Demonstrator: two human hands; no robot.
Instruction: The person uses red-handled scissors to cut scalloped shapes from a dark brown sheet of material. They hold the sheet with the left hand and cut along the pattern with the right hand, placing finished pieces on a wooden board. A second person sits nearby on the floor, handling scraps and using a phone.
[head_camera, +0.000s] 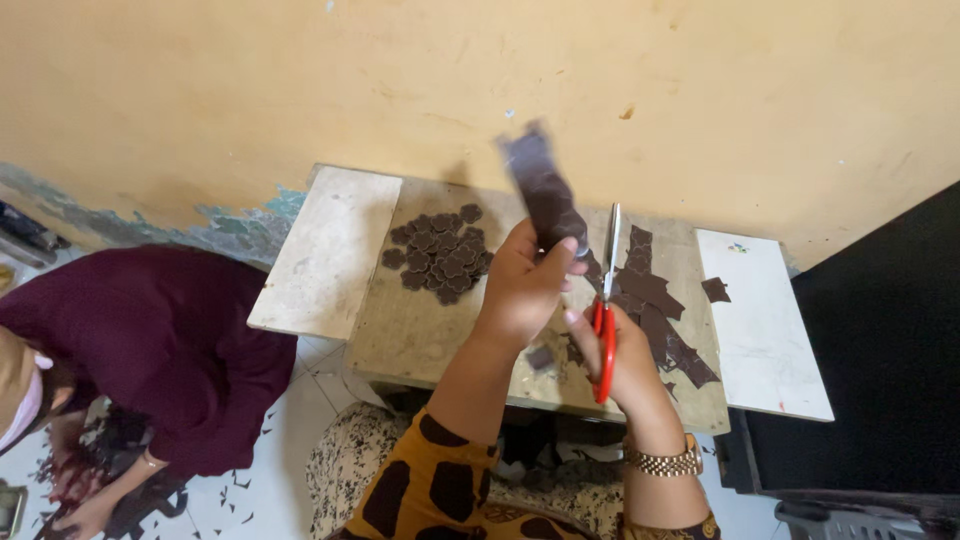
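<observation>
**Strip Held Upright Beside Scissor Blades**

The dark strip (545, 190) stands nearly upright above the surface (420, 325), blurred at its upper end. Its lower end sits inside the left hand (522, 285), whose fingers (560, 252) are closed on it, thumb against the near face. The strip lies just left of the scissors (606, 300).

The right hand (625, 355) grips the red handles of the scissors, fingers wrapped through and around them. The blades point up and away from the person, alongside the strip; whether they touch it cannot be told. The blades appear nearly closed.

On the surface, a pile of cut scalloped pieces (440, 253) lies left of the left hand. Dark offcut strips (660, 310) lie right of the scissors, with one small scrap (715, 290) on the pale board (765, 340) at the right. A gold watch (663, 463) sits on the right wrist.

A second person in a maroon garment (160, 340) crouches on the floor at left, well apart
</observation>
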